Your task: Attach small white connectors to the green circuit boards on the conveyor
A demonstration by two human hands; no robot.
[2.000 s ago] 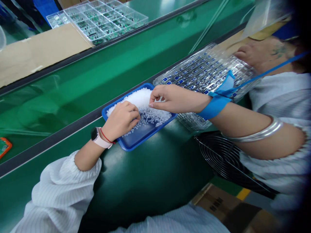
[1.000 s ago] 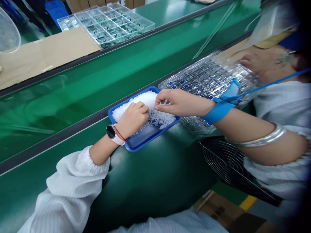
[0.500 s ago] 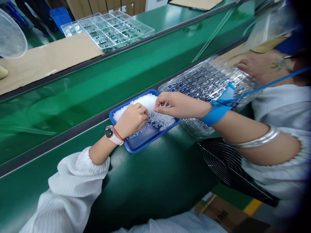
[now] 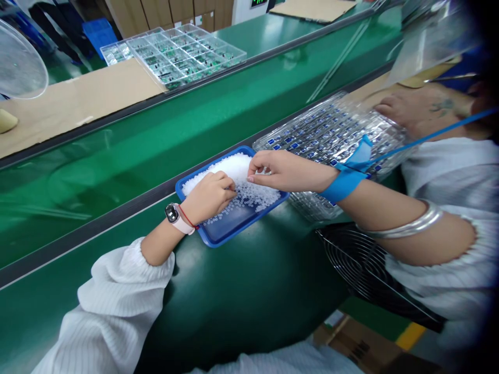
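I am working over the blue plastic tray (image 4: 222,227) at the center of the frame, apparently sorting or picking small pieces by fingertip. My left hand (image 4: 210,196) is reaching over the tray's left side, its fingers curling inward; I cannot tell whether its tips are meeting or pinching a piece. My right hand (image 4: 278,169) is hovering over the right side, pressing thumb and forefinger together; whether a piece is sitting between them is too small to tell. In my judgement, the next move is calling for light fingertip pressure and steady wrists.

The translucent white plastic rings (image 4: 267,196) are lying inside the tray, heaping densely toward the far edge and thinning to single pieces nearer me. They are looking smooth, hard and round. The tray is showing rounded corners and a raised rim, and is resting on the smooth, dark green bench (image 4: 249,285). Just right of it, glossy clear plastic trays (image 4: 304,127) are carrying rows of blue-marked metallic parts. The blue wrist strap (image 4: 343,182) is wrapping my right wrist.
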